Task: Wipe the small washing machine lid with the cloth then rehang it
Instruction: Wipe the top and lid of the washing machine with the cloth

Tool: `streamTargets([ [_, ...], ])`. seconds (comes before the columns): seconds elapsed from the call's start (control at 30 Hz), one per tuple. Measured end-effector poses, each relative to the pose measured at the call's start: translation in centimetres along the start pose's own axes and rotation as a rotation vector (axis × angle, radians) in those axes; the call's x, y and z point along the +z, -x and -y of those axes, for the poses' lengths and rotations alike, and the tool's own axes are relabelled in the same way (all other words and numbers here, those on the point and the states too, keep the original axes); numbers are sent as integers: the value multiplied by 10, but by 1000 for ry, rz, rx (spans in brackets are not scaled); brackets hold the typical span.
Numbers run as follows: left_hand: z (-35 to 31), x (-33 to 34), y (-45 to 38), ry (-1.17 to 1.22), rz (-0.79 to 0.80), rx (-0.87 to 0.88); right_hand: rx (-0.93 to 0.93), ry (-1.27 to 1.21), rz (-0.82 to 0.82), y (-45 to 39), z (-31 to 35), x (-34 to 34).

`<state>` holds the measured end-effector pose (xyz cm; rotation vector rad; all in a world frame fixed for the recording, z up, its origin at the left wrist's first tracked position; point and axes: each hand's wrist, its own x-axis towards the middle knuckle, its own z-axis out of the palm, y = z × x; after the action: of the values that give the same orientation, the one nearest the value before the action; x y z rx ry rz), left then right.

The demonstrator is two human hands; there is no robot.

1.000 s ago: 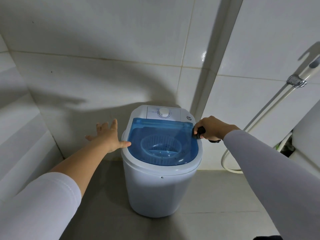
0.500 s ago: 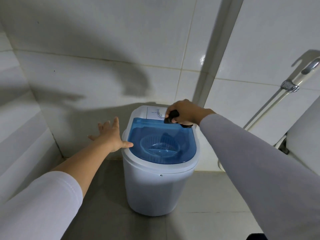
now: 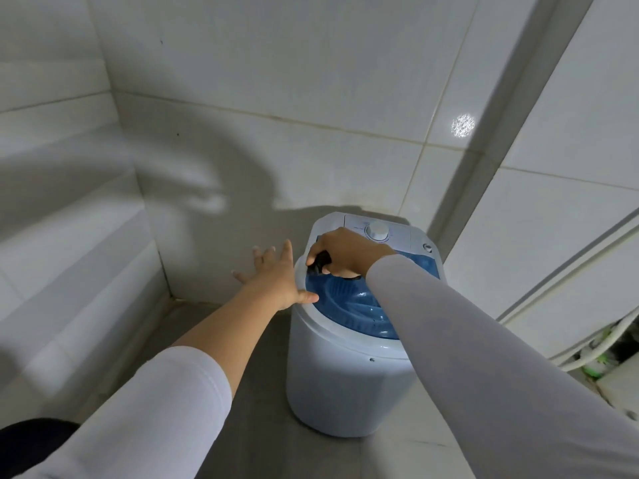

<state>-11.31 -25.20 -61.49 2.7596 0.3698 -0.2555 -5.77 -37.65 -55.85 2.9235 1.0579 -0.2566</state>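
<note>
Wipe has crossed the lid, 3 o'clock to 10 o'clock.
Right hand [image 3: 345, 255] grips the dark cloth [image 3: 320, 262] on the blue lid [image 3: 356, 307]; left hand [image 3: 276, 278], fingers spread, braces the rim. Wiping seems underway, rehanging remains.

From my remote feed: the small washing machine [image 3: 345, 375] stands on the floor [image 3: 262, 340] near the corner where two tiled walls [image 3: 276, 98] meet. On its lid [image 3: 359, 309], at 11 o'clock, my right hand [image 3: 345, 254] holds the cloth [image 3: 320, 262]. My left hand [image 3: 276, 278] rests on the rim at 9 o'clock. The dial [image 3: 377, 230] sits behind the lid at 12 o'clock; hoses [image 3: 605, 340] lie at 3 o'clock.
</note>
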Motion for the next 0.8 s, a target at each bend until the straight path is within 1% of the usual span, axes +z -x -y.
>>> streamTargets([
  [0.27,1,1,-2,-17,12,-6,6,13,13,6,-9,2],
  [0.37,0,1,-2,-24,8,-12,24,53,39,13,-15,1],
  [0.8,-2,0,2,-46,-3,-24,97,3,42,37,-41,1],
])
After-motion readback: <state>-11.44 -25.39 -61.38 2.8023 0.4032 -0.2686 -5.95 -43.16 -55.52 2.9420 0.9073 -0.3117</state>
